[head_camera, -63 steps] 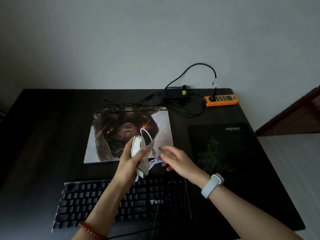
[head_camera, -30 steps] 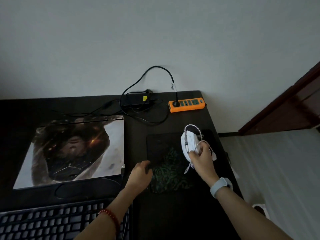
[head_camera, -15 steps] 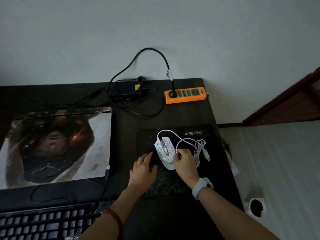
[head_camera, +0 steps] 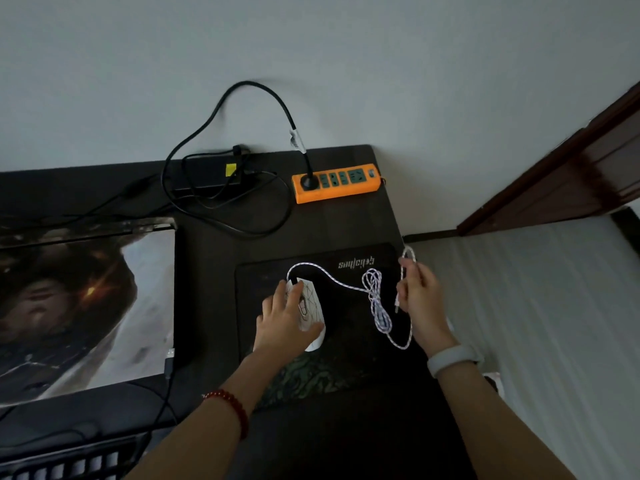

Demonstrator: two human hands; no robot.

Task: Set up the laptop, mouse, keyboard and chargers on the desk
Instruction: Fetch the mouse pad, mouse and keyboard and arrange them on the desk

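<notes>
Cable-unwinding looks like the step in hand: the white, web-patterned wired mouse point(head_camera: 311, 311) sits on the black cloth mouse pad point(head_camera: 349, 355) at the right end of the dark desk point(head_camera: 346, 223), and the left hand point(head_camera: 284, 325) rests over it with relaxed fingers, steadying it. The right hand point(head_camera: 419, 296) pinches the white braided mouse cable point(head_camera: 375, 299) near its free end, lifted just above the pad's right edge, while a twisted bundle of cord lies between the two hands. The closed laptop with a printed portrait lid point(head_camera: 79, 303) lies to the left, and only a corner of the black keyboard point(head_camera: 65, 462) shows at the bottom edge.

In my judgement, the next move calls for shaking the remaining loops loose and carrying the plug leftward to a port on the laptop's side, without dragging the mouse off the pad.

The plug itself is small and partly behind the fingers, so its type is hard to tell. The black charger brick point(head_camera: 211, 174) with its tangled leads sits beside the orange power strip point(head_camera: 336, 182); dim light hides where the thinner wires end. The laptop's left part is cut off.
</notes>
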